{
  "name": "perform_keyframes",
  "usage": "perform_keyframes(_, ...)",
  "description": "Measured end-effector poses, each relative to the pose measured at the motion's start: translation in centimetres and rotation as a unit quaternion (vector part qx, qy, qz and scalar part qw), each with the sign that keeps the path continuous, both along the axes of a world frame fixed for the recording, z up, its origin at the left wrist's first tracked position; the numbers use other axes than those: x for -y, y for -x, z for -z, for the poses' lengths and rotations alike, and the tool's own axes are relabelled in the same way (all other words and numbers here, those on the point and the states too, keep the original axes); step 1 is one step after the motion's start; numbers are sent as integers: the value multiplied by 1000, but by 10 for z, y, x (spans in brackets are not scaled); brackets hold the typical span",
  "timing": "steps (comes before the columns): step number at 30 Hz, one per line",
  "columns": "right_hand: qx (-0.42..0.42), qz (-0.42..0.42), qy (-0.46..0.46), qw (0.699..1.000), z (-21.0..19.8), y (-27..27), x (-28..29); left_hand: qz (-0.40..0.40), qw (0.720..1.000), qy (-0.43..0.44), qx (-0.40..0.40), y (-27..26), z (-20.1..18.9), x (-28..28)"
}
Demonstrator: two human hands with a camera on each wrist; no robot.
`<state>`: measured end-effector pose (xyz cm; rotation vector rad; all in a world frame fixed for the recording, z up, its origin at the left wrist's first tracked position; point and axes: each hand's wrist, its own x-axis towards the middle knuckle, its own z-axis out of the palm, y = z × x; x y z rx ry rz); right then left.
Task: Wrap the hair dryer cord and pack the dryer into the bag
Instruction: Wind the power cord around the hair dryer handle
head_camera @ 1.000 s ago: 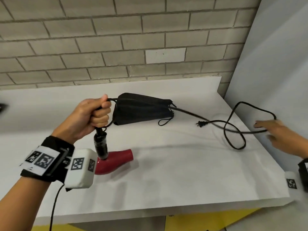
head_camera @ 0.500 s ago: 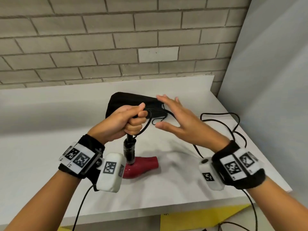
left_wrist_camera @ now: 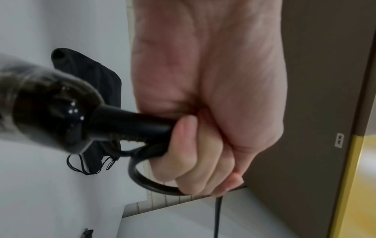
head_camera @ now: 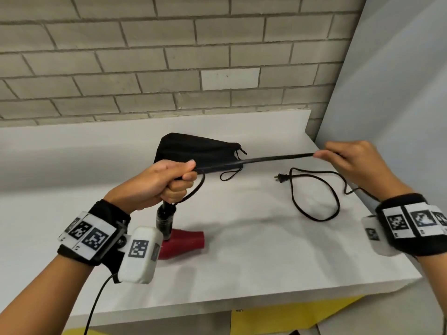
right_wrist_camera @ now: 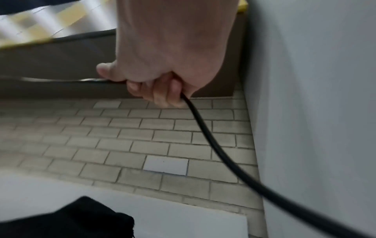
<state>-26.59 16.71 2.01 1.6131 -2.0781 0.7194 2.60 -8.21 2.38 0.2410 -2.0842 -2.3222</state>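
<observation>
two hands share one black cord (head_camera: pixel 254 160) here, pulled into a straight line above the white table (head_camera: pixel 242 257). the left hand (head_camera: pixel 159 182) is balled into a fist around the black handle (left_wrist_camera: pixel 130 123) of the hair dryer (head_camera: pixel 186 243), fingers curled tight, with the cord trapped under them too; a short loop of it bulges out below the knuckles. the dryer hangs handle-up, its red barrel down by the tabletop and pointing right; whether it touches the surface i cannot tell. the left wrist camera hides the near end of the barrel.

the right hand (head_camera: pixel 350 165) is out to the right, near the grey side wall (head_camera: pixel 399 105). thumb and curled fingers pinch the cord, which comes out the far side of the palm and drops away. the right wrist view shows it trailing off in a long curve.

the slack lies on the table in a loose loop below the right hand, and the plug (head_camera: pixel 280 177) rests flat on the surface between the two hands.

the black bag (head_camera: pixel 193 151) lies on the table behind the left hand, close to the brick wall (head_camera: pixel 169 56), its drawstring loop (head_camera: pixel 229 175) spilled out toward the front. the taut cord crosses in front of it.
</observation>
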Motion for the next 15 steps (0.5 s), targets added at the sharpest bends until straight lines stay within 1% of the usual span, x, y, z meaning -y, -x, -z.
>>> perform_keyframes(2, -13, 3, -19, 1000, 1, 4, -11, 7, 1000, 10, 5, -2, 0, -1)
perform_keyframes(4, 3, -1, -44, 999, 7, 4, -11, 9, 1000, 8, -3, -1, -1, 0)
perform_keyframes(5, 12, 4, -61, 998, 12, 5, -12, 6, 1000, 0, -9, -1, -1, 2)
perform_keyframes(6, 28, 21, -83, 996, 15, 5, -16, 5, 999, -27, -17, -3, -2, 7)
perform_keyframes(7, 37, 59, -113, 991, 24, 14, -23, 20, 995, -93, -34, -8, -3, 16)
perform_keyframes(8, 33, 118, -143, 982, 33, 28, -33, 53, 977, -197, -60, -13, -2, 26)
perform_keyframes(9, 36, 172, -174, 969, 42, 40, -47, 87, 944, -308, -83, -19, -2, 37)
perform_keyframes(10, 51, 205, -182, 961, 48, 49, -62, 89, 919, -371, -98, -26, -5, 46)
perform_keyframes(11, 76, 223, -170, 957, 54, 59, -76, 71, 912, -392, -100, -33, -6, 53)
perform_keyframes(13, 114, 210, -131, 962, 59, 72, -92, 59, 914, -388, -106, -36, -4, 60)
perform_keyframes(14, 139, 219, -145, 955, 58, 76, -98, 60, 919, -373, -110, -36, -5, 62)
perform_keyframes(15, 158, 225, -138, 951, 59, 80, -104, 41, 935, -334, -111, -36, -5, 63)
